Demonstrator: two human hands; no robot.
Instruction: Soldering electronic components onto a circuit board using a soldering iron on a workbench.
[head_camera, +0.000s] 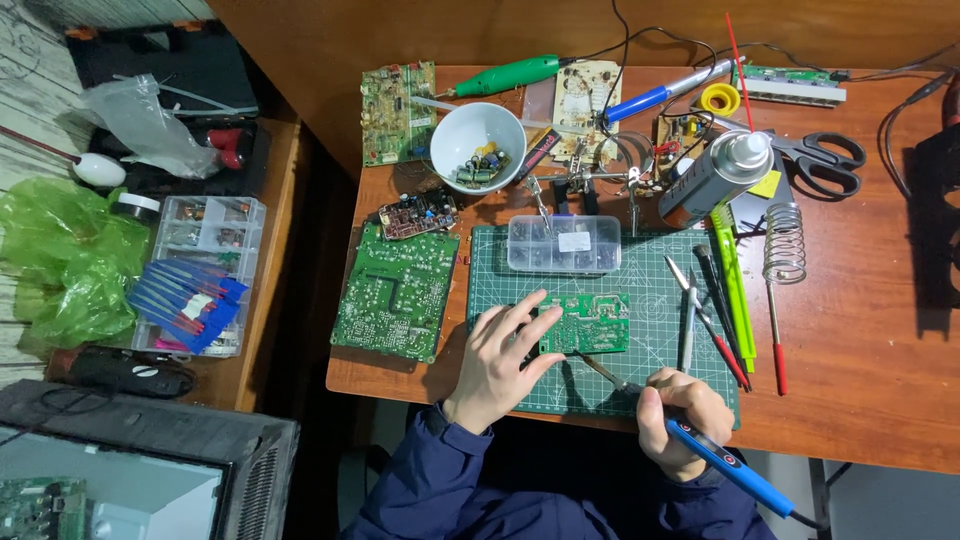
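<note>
Circuit board (587, 324), small and green, lies on the green cutting mat (655, 275) at the near middle of the wooden table (860, 380); that is the piece we are working on. Going from the largest thing down, the table carries everything, and the mat covers its near centre. Left of the mat, a larger green board (396, 294) rests flat, with a small dark board (418, 214) just beyond it. At the far edge of the mat sits a clear compartment box (578, 244). Farther back we see a white bowl (477, 146) of loose components, a spray can (716, 178) lying tilted, and black-handled scissors (825, 160) at the far right. A coiled iron stand (785, 243) lies right of the mat, with tweezers (689, 310) and pens beside it.

Our left hand (497, 365) lies flat on the mat, fingers (528, 309) spread apart, their tips pressing the left edge of the small board. Our right hand (680, 415) is at the near right of the mat, its fingers clamped round a blue soldering iron (725, 460). The iron's metal tip (590, 366) points left and far, reaching just under the near edge of the small board; we cannot tell whether it touches.
</note>
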